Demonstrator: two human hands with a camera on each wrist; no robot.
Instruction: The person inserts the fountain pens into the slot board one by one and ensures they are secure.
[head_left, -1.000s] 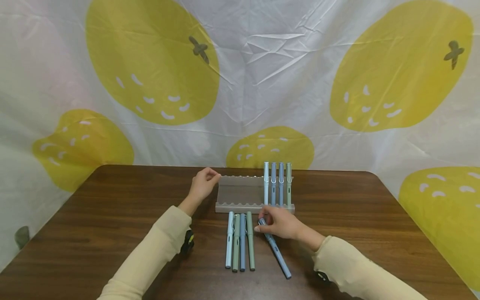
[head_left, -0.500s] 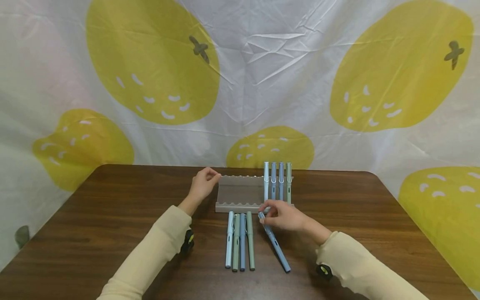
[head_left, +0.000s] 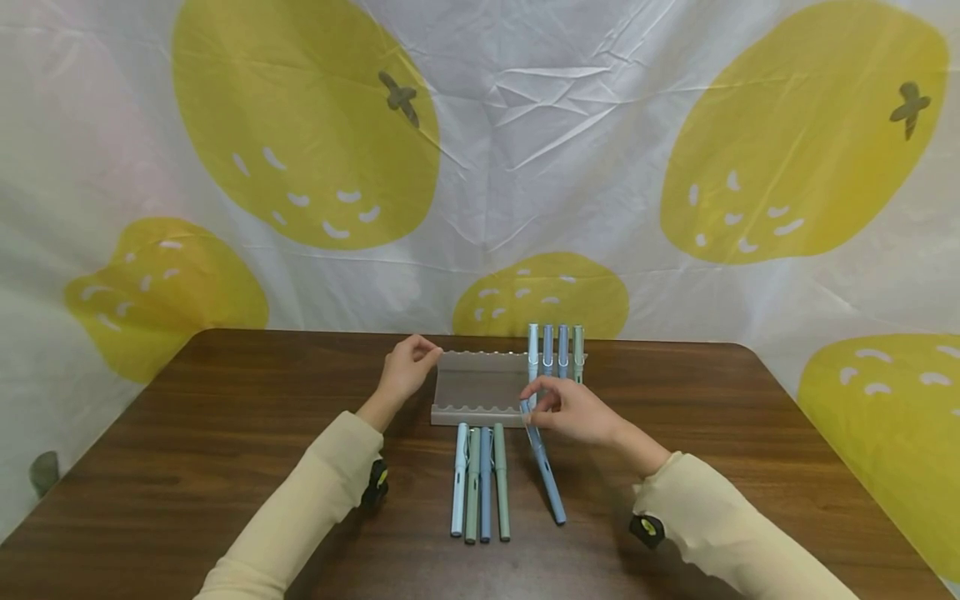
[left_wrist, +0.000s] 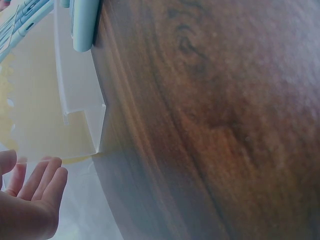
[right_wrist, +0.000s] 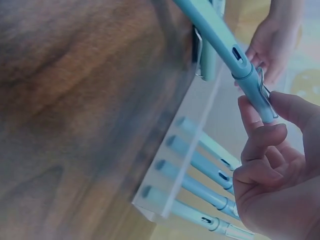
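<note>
My right hand pinches a blue fountain pen by its capped end, between thumb and fingers. The pen slants down toward me, in front of the right half of a clear pen rack. In the right wrist view its clip lies by the thumb. My left hand pinches the rack's back left corner with thumb and fingertips. Several capped pens in light blue, blue and green stand leaning in the rack's right-hand notches, their lower parts partly hidden by my right hand.
In front of the rack, several pens in pale blue, green and blue lie side by side on the dark wooden table. Behind the table hangs a white cloth printed with yellow fruit.
My right hand has lifted the blue pen and moved it away from me toward the rack, turning it slightly more upright. My left hand has stayed at the rack's corner.
</note>
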